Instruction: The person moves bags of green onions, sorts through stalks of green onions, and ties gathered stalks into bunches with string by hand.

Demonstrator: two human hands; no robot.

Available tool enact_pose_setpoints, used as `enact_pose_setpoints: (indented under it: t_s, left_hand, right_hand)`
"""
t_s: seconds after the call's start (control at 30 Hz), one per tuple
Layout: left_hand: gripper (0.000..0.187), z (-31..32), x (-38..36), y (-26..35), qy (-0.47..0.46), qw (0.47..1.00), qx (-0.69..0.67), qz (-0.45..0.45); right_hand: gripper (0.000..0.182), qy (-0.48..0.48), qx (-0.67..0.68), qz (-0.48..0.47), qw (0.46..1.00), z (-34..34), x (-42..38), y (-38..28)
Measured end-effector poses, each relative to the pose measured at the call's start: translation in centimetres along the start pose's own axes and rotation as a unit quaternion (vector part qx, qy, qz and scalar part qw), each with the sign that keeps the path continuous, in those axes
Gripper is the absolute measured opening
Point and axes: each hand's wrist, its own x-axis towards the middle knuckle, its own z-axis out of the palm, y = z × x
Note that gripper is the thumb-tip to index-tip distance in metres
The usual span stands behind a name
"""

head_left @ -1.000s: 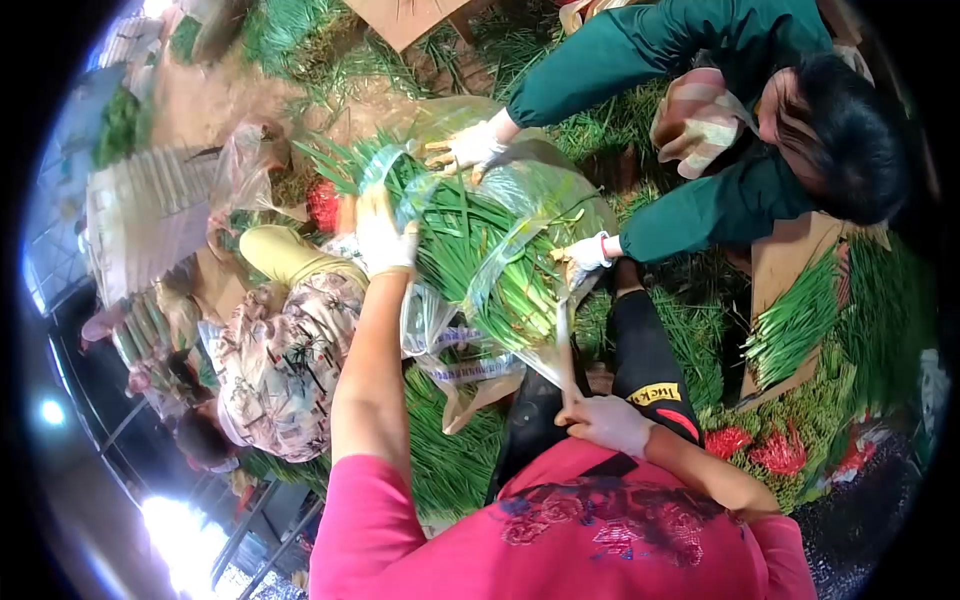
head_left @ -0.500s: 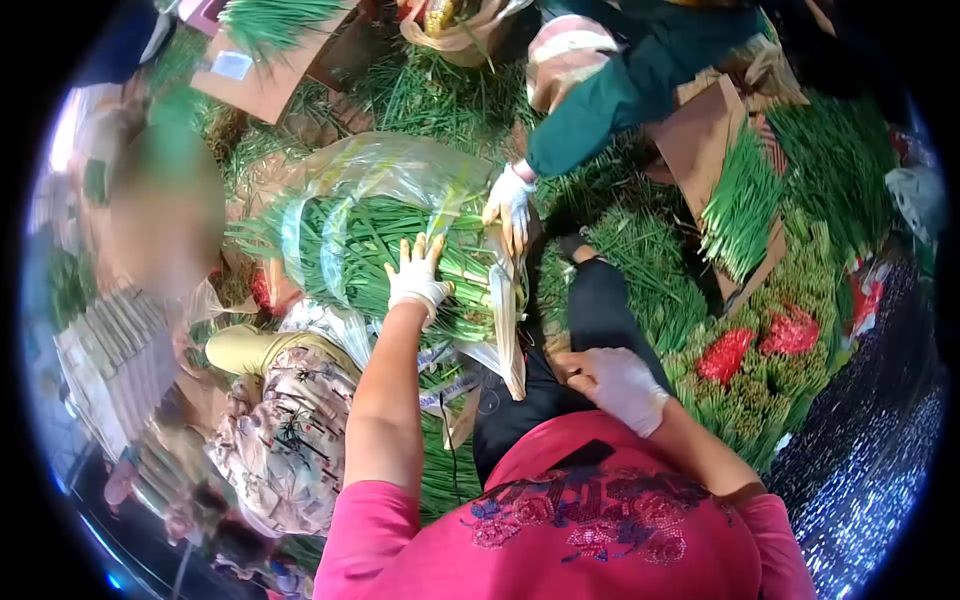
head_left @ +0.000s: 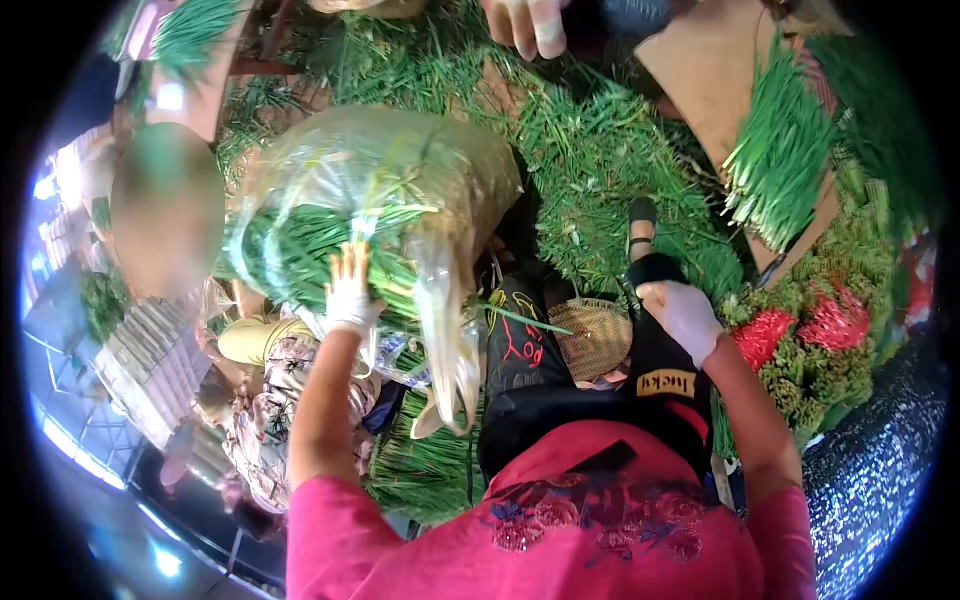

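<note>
A large clear plastic bag [head_left: 420, 160] lies on its side in front of me, with long green chive-like stalks [head_left: 300, 245] showing at its open mouth. My left hand [head_left: 350, 295], in a white glove with bare fingertips, lies flat with fingers extended against the stalks at the bag's mouth. A gathered fold of the bag [head_left: 440, 320] hangs to the right of that hand. My right hand [head_left: 680, 315], also gloved, rests on my knee in dark trousers, its fingers together and partly hidden; nothing is visible in it.
Loose green stalks [head_left: 610, 150] cover the ground. A cardboard sheet [head_left: 700, 70] with a bundle of stalks [head_left: 785, 150] is at right, beside stacked greens with red bags [head_left: 835, 320]. Another person's hand [head_left: 525, 25] is at the top. A person in patterned clothing [head_left: 265, 430] sits at left.
The other person's gloved hand has left the bag and moved up. The bag now stands fuller and rounder. My left hand has shifted left with the stalks; my right hand has moved toward my knee.
</note>
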Motion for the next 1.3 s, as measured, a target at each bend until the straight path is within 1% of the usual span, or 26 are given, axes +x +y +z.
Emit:
enact_pose_setpoints:
  t_s: [0.03,0.07,0.13,0.2,0.27,0.3,0.33,0.37,0.4,0.43,0.53,0.57,0.6,0.67,0.7,0.73,0.83,0.93,0.97,1.0,1.07,1.1,1.13,1.2,1.27,1.3]
  left_hand:
    - [0.11,0.2,0.5,-0.2,0.002,1.0,0.006,0.007]
    - [0.111,0.9,1.1,-0.8,0.0,1.0,0.011,0.014]
    - [0.114,2.4,2.2,-2.5,0.059,0.992,0.008,0.11]
    - [0.112,3.4,2.8,-3.3,0.113,0.971,0.019,0.208]
    - [0.105,4.4,3.1,-4.6,0.154,0.954,0.049,0.254]
    - [0.104,4.6,3.2,-5.0,0.154,0.952,0.061,0.258]
    - [0.103,4.8,3.3,-5.1,0.159,0.949,0.068,0.264]
    - [0.097,5.5,3.1,-5.3,0.138,0.969,0.086,0.184]
    - [0.088,4.7,2.8,-4.1,0.14,0.959,0.081,0.231]
    - [0.083,4.9,2.9,-4.1,0.158,0.951,0.079,0.254]
    - [0.072,5.4,3.5,-5.3,0.187,0.938,0.083,0.279]
    - [0.069,5.9,3.3,-5.8,0.186,0.938,0.084,0.28]
    - [0.096,5.8,2.8,-5.7,0.144,0.952,0.089,0.254]
    - [0.078,6.4,3.0,-6.5,0.168,0.949,0.084,0.255]
    - [0.084,6.6,3.3,-7.0,0.181,0.942,0.098,0.264]
    - [0.088,6.5,3.0,-7.1,0.119,0.969,0.119,0.183]
    - [0.096,6.7,5.1,-9.4,0.114,0.971,0.082,0.194]
    - [0.086,6.7,1.9,-5.8,0.118,0.976,0.135,0.125]
    - [0.081,5.8,2.9,-4.3,0.148,0.97,0.164,0.099]
    - [0.077,5.1,3.0,-3.6,0.168,0.965,0.19,0.066]
    - [0.078,4.7,3.8,-6.2,0.165,0.971,0.159,0.067]
    - [0.078,5.8,7.4,-11.4,0.164,0.979,-0.013,0.117]
    - [0.076,5.2,5.7,-9.5,0.181,0.973,0.107,0.092]
    - [0.074,3.8,2.5,-6.1,0.231,0.944,0.226,0.069]
    - [0.072,2.5,-2.0,-2.1,0.301,0.925,0.221,0.077]
    - [0.069,2.2,-6.2,2.8,0.322,0.928,0.173,0.073]
  right_hand:
    - [0.014,-0.025,-0.007,-0.003,1.0,1.3,2.2,1.9]
    - [0.013,0.016,0.063,-0.035,0.997,3.4,3.9,4.4]
    - [0.014,-0.027,0.046,-0.048,0.997,8.1,7.9,8.3]
    - [0.015,-0.073,0.073,-0.004,0.995,11.3,11.1,10.3]
    - [0.022,-0.102,0.024,0.0,0.994,13.2,13.4,10.9]
    - [0.024,-0.145,-0.033,-0.044,0.988,14.1,14.0,11.8]
    - [0.027,-0.264,-0.102,-0.063,0.957,11.8,15.2,10.4]
    - [0.028,-0.182,-0.032,-0.111,0.976,11.8,15.5,10.8]
    - [0.028,-0.091,0.032,-0.154,0.983,11.0,15.7,10.7]
    - [0.029,-0.061,0.011,-0.167,0.984,9.7,16.4,10.5]
    - [0.032,-0.102,-0.087,-0.098,0.986,7.0,17.5,10.4]
    - [0.033,-0.09,-0.099,-0.118,0.984,6.8,17.5,10.7]
    - [0.033,-0.055,-0.089,-0.147,0.984,6.9,17.4,11.0]
    - [0.032,-0.023,-0.119,-0.153,0.981,6.7,17.1,11.0]
    - [0.032,-0.012,-0.12,-0.152,0.981,6.3,16.6,10.9]
    - [0.031,0.018,-0.143,-0.152,0.978,6.4,16.2,10.8]
    - [0.029,0.084,-0.163,-0.161,0.97,6.2,13.7,9.7]
    - [0.029,0.183,-0.142,-0.22,0.948,7.6,11.1,10.6]
    - [0.031,0.144,-0.074,-0.156,0.974,7.7,9.3,10.4]
    - [0.032,0.143,-0.104,-0.145,0.973,7.4,7.9,10.6]
    - [0.034,0.11,-0.143,-0.124,0.976,8.6,5.0,11.8]
    - [0.034,0.12,-0.131,-0.127,0.976,9.0,3.5,13.2]
    - [0.034,0.132,-0.121,-0.126,0.976,8.7,2.1,14.9]
    - [0.031,0.18,-0.077,-0.102,0.975,7.2,-2.3,16.5]
    - [0.029,0.228,-0.02,-0.053,0.972,6.0,-6.0,18.3]
    - [0.028,0.254,0.004,-0.051,0.966,5.5,-7.6,19.6]
